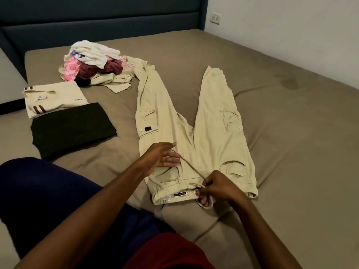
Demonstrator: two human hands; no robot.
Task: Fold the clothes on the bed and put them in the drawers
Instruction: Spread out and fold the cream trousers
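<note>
Prepping the beige cargo pants (196,121) for folding: they lie flat on the bed (291,113), waistband at the near edge, both legs spread in a V toward the far side, the left leg's cuff running up into the unfolded pile (93,63) at far left. Right hand (217,188) sits at the middle of the waistband, fingers curled and pinching what looks like the drawstring (191,167), which runs taut from there up toward the left hand (161,155). Left hand rests over the upper left thigh of the pants, fingers straight and together, palm partly turned up; cannot tell if it presses the fabric or just hovers, and it grips nothing clearly. Two items already folded sit at left: a cream shirt (54,98) and, touching it on the near side, a black garment (71,129). Step in hand, as I judge it: tidying the cord and smoothing before the first fold, so the task is early-to-mid, pile still to do, no drawers in view. Next move likely calls for tucking the cord in, freeing the left cuff from the pile, then bringing one leg over the other lengthwise.
</note>
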